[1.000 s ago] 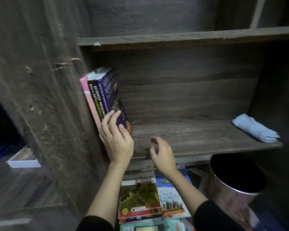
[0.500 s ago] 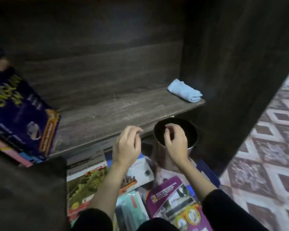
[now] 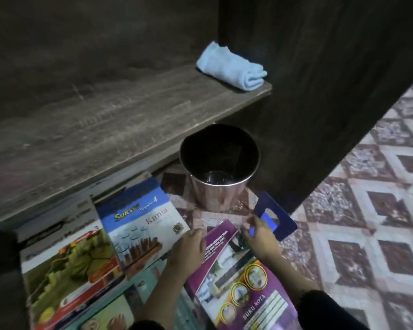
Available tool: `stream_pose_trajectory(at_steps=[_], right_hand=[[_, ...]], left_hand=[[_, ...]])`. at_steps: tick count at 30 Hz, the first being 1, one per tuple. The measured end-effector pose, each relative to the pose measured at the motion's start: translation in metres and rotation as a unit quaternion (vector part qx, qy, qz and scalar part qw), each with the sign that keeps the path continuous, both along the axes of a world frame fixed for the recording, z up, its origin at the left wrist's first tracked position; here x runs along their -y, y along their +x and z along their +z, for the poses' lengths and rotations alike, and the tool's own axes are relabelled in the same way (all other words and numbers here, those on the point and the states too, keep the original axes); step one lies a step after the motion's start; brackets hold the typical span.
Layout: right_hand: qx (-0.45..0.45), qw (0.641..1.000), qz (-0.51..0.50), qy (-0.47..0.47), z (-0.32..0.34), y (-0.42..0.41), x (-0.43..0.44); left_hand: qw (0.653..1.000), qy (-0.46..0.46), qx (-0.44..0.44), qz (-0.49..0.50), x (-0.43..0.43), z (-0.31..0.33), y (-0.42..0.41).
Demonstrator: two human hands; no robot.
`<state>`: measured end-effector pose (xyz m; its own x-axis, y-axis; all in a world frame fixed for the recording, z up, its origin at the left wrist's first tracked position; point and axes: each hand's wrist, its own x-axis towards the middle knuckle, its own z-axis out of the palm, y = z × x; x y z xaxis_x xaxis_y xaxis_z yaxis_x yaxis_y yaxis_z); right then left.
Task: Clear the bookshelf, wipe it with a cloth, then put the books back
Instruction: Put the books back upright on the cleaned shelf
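Lying flat, the purple book [image 3: 246, 289] shows gold-ringed round photos.

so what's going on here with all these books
A person has both hands at a purple book, one of several books lying on the floor: left hand at its left edge, right hand at its top corner. A firm grip is not clear. The shelf in view holds only a folded blue cloth at its right end. A metal bin stands beside the books.
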<state>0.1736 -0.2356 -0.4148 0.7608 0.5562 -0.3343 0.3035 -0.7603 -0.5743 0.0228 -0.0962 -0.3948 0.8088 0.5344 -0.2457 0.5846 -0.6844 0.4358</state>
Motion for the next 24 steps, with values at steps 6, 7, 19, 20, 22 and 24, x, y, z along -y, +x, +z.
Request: stream_pose_trajectory(at_steps=[6,7,19,20,22,24], right_hand=[[-0.128,0.982,-0.005,-0.141,-0.047,-0.001,0.01],[-0.137,0.979,-0.007,-0.148,-0.051,-0.002,0.011],[-0.077,0.98,-0.034,-0.183,-0.081,-0.012,0.014],[-0.08,0.979,-0.043,-0.183,-0.082,-0.012,0.014],[-0.099,0.978,-0.062,-0.172,-0.083,-0.01,0.014],[-0.128,0.975,-0.08,-0.164,-0.087,-0.007,0.017]], left_hand=[[0.979,-0.149,-0.14,0.03,0.005,-0.059,0.01],[0.976,-0.156,-0.148,0.036,0.008,-0.065,0.01],[0.971,-0.063,-0.2,0.114,0.002,-0.102,0.012],[0.97,-0.079,-0.19,0.129,0.0,-0.104,0.012],[0.965,-0.122,-0.177,0.152,-0.007,-0.104,0.013],[0.954,-0.167,-0.185,0.168,-0.012,-0.104,0.013]])
